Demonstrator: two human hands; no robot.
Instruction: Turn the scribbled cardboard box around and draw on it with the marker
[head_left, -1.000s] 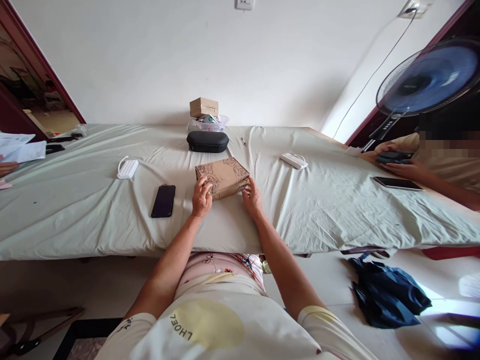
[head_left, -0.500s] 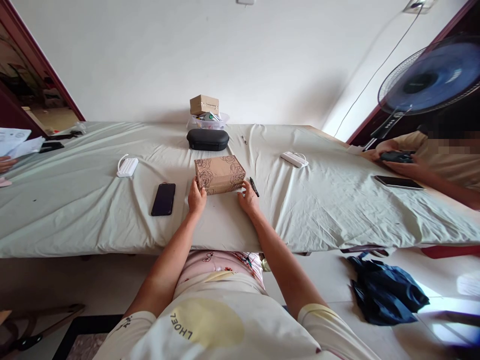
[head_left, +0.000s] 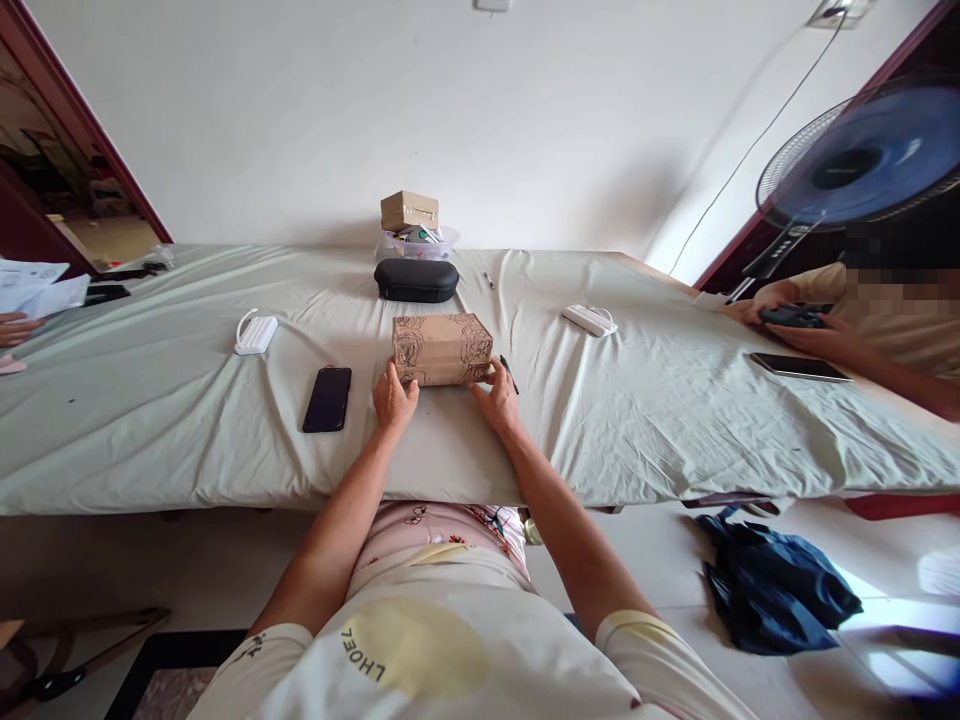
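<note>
A brown cardboard box printed with dark rose outlines sits in front of me on the cloth-covered table. My left hand grips its near left corner, thumb at the front face and fingers along the side. At the near right corner, my right hand holds the box between thumb and fingers. A black pen lies just beyond the right hand, partly hidden by it. To the left of my left hand lies a dark smartphone.
Behind the box are a black zip case, a clear plastic tub and a smaller carton. White power banks lie left and right. Another person's hands hold a dark object at the right, near a fan.
The box has turned slightly, and its front face now shows more squarely toward me. Both hands have kept hold of its near corners, with the left shifting a little.
</note>
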